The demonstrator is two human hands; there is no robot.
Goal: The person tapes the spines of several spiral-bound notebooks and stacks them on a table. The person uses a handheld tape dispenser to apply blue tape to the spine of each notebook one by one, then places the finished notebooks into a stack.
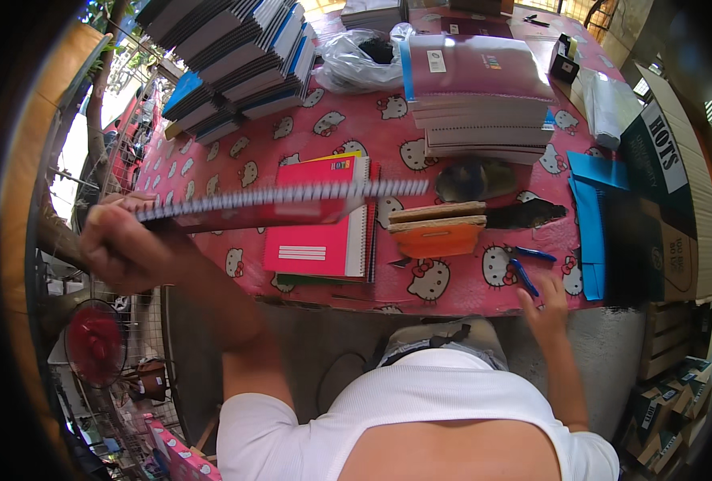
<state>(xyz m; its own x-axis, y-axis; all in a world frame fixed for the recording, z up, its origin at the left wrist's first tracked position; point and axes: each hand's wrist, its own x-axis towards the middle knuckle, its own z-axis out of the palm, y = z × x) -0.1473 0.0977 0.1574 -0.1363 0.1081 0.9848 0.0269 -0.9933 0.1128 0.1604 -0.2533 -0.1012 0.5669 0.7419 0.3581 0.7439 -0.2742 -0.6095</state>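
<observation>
At the left of the frame the left hand [119, 248] is clenched around one end of a spiral-bound notebook [276, 204], holding it raised and edge-on so that its wire spine runs from the hand toward the centre of the picture. The notebook hangs above the table [468, 280], which is covered with a red cloth printed with white cat faces.

Under the raised notebook lies a red spiral notebook [316, 224], flat on the cloth, and just to its right sits a small orange block with a cardboard top [437, 231].

At the lower right the right hand [544, 309] is released, fingers spread, at the near edge of the table. Its fingertips are just beside 2 blue pens [526, 268], though I cannot tell whether they touch.

Across the upper centre stands a stack of notebooks with a dark pink cover on top [480, 88]. The upper left holds leaning piles of blue and white books [235, 56]. Blue folders [592, 216] and cardboard boxes [676, 200] fill the right side.
</observation>
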